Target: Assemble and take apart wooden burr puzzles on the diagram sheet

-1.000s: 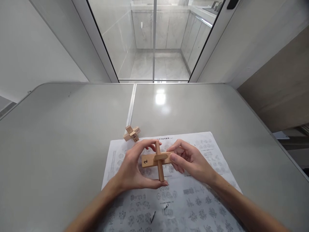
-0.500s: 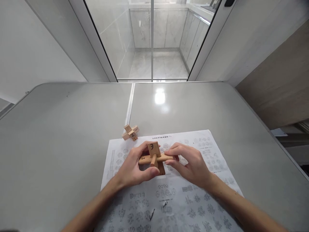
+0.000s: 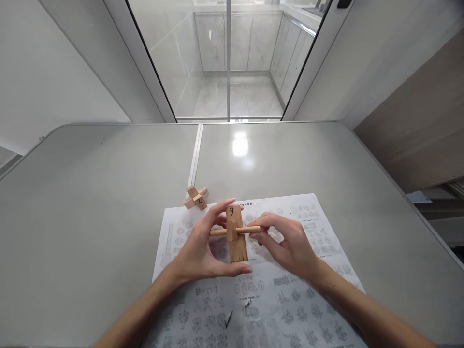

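A wooden interlocking puzzle (image 3: 238, 249) of crossed pieces is between my hands, above the printed sheet. Its upright flat piece carries a handwritten number near the top, and a thin bar crosses it sideways. My left hand (image 3: 199, 246) curves around the left side, fingers at the top and behind, thumb stretched along the lower end. With thumb and fingertips, my right hand (image 3: 286, 241) pinches the right end of the crossbar. The fingers behind the puzzle are partly hidden. A second, smaller wooden cross puzzle (image 3: 196, 198), marked 2, rests at the sheet's upper left edge.
The large printed sheet (image 3: 268, 285), covered with small diagrams, lies under my hands on a grey table (image 3: 108, 203). A metal seam strip (image 3: 195, 154) runs across the tabletop. Beyond the far edge stands a glass door (image 3: 210, 58); a wooden panel (image 3: 420, 121) is at the right.
The puzzle has turned so its crossbar shows edge-on and the flat numbered piece stands straighter. My left thumb has stretched out to the right and lower; my right hand stays at the bar's end.
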The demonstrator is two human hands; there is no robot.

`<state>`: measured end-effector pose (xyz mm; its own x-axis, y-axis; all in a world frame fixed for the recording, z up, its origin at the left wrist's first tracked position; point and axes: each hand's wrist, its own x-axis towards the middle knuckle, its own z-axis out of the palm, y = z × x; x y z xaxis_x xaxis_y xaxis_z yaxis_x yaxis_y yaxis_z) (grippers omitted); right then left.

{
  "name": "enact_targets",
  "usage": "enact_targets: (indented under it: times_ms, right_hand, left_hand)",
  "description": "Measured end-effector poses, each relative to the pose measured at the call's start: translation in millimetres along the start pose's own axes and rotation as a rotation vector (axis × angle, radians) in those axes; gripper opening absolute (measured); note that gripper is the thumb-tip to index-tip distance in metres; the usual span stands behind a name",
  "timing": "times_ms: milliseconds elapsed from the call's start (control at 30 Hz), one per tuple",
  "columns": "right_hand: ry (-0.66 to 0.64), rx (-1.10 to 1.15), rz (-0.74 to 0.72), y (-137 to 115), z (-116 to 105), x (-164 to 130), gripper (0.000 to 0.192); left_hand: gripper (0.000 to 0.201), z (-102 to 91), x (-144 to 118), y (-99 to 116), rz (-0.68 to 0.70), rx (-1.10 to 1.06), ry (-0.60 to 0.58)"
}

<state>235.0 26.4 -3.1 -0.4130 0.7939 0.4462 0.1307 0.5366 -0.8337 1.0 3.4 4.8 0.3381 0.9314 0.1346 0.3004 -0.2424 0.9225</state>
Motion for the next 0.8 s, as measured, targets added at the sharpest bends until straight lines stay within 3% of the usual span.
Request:
enact_targets:
  times_ms: [200, 567, 800]
  right_hand:
    - [-0.027, 0.033, -0.039, 1.9, -0.3, 0.2, 0.008]
    - [-0.067, 0.048, -0.142, 3.9, -0.2, -1.4, 0.012]
    - [-0.082, 0.156, -0.065, 1.1, 0.6, -1.6, 0.004]
  left_hand:
    - [0.097, 0.5, 1.7, 1.4, 0.052, 0.048, 0.059]
    - [0.093, -3.7, 2.9, 1.8, 0.153, 0.099, 0.081]
    - [0.095, -4.2, 1.6, -0.5, 0.201, 0.128, 0.084]
